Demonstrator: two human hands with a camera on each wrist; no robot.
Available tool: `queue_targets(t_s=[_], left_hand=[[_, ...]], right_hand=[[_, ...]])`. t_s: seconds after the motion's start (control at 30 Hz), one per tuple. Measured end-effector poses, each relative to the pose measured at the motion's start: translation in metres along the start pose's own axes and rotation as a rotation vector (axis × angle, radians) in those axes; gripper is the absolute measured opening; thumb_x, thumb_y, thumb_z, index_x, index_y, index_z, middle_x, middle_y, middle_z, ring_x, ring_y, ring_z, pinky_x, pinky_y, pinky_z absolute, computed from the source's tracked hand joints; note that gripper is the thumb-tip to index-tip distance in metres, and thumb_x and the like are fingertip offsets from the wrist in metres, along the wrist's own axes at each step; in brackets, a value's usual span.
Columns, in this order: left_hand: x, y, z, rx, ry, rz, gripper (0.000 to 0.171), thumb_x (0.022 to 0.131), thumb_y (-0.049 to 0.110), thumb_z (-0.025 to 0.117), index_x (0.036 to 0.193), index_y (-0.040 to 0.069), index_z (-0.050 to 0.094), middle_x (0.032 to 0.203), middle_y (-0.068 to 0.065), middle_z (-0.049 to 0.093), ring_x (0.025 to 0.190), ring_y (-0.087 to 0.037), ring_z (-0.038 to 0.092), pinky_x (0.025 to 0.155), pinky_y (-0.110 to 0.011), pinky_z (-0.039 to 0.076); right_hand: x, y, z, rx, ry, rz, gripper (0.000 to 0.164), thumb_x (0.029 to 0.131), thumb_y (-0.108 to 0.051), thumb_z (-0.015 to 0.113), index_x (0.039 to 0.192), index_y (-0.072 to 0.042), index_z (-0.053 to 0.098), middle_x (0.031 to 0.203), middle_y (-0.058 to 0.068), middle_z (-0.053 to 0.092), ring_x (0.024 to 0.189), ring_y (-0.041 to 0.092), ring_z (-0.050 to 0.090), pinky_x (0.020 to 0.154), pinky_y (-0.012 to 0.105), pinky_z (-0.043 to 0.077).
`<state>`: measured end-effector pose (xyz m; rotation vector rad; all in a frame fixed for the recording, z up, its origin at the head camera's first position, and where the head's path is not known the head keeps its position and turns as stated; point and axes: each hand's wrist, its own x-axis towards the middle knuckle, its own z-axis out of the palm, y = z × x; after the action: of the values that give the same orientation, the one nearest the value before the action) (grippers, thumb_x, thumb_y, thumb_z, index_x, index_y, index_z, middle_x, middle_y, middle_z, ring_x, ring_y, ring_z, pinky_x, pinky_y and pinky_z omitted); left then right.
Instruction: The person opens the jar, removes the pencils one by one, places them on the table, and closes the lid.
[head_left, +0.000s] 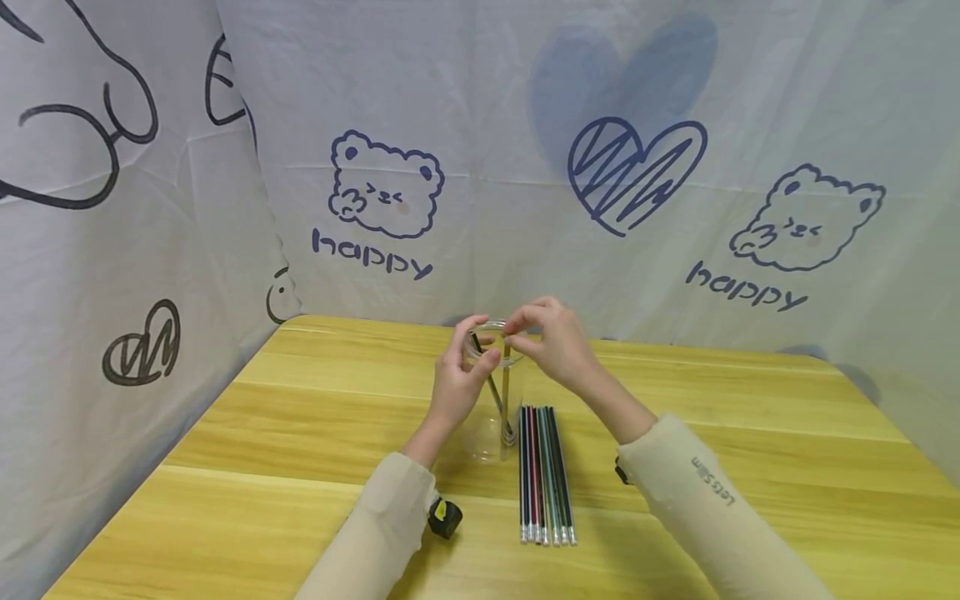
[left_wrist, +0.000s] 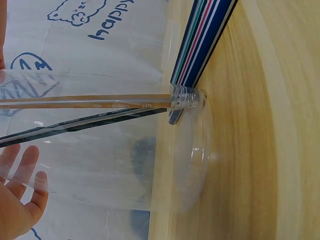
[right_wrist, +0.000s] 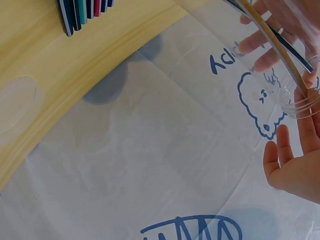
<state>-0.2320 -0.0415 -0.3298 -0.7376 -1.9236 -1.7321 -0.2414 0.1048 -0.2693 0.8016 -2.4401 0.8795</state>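
Note:
A tall clear plastic jar (left_wrist: 105, 170) stands on the table, and my left hand (head_left: 457, 385) grips it near its rim. Inside lean two pencils: a tan pencil (left_wrist: 75, 101) and a dark striped pencil (left_wrist: 80, 124). Their lower ends meet at the jar's bottom, on the side by the loose pencils. At the mouth, my right hand (head_left: 561, 346) pinches the upper end of the tan pencil between thumb and fingers. Beside the jar, several striped pencils (head_left: 546, 475) lie in a parallel row, silvery ends toward me.
A clear round lid (right_wrist: 20, 107) lies on the wooden table (head_left: 285, 450), in the right wrist view. White cloth (head_left: 510, 217) printed with hearts and bears hangs behind the table and along its left side.

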Motion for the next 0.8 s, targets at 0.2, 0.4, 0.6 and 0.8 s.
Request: queue_targets(t_s=[0.2,0.4,0.6,0.8], left_hand=[[0.0004,-0.0002,0.0002,-0.006,0.007,0.011,0.085,0.076,0.067,0.045,0.124,-0.004,0.04,0.103,-0.028,0.057,0.043,0.0,0.033,0.04,-0.018,0.031],[-0.0003,-0.0006,0.0002,0.0,0.009,0.022,0.085,0.078,0.066,0.044,0.124,-0.005,0.04,0.103,-0.028,0.057,0.041,0.001,0.028,0.038,-0.018,0.029],[-0.0007,-0.001,0.0003,-0.001,0.005,0.028,0.086,0.078,0.066,0.044,0.124,-0.007,0.039,0.103,-0.03,0.056,0.04,0.001,0.027,0.038,-0.018,0.028],[-0.0002,-0.0021,0.0007,-0.003,0.011,0.034,0.087,0.078,0.066,0.044,0.124,-0.007,0.039,0.103,-0.031,0.056,0.044,0.001,0.032,0.039,-0.018,0.03]], right_hand=[[-0.0021,-0.0011,0.0023,0.022,0.019,-0.009,0.003,0.081,-0.004,0.064,0.079,-0.001,0.065,0.085,0.009,0.06,0.092,0.026,0.05,0.08,0.043,0.042],[-0.0041,0.001,0.0056,0.022,0.094,-0.077,0.003,0.08,0.0,0.064,0.082,0.001,0.066,0.082,0.009,0.063,0.087,0.024,0.051,0.078,0.039,0.043],[-0.0057,0.0036,0.0089,0.026,0.171,-0.148,0.007,0.078,0.002,0.065,0.085,0.001,0.066,0.082,0.009,0.064,0.085,0.023,0.052,0.076,0.038,0.044],[-0.006,0.007,0.01,0.08,0.268,-0.204,0.012,0.075,0.008,0.065,0.086,0.003,0.065,0.085,0.012,0.065,0.084,0.025,0.055,0.074,0.038,0.045]])
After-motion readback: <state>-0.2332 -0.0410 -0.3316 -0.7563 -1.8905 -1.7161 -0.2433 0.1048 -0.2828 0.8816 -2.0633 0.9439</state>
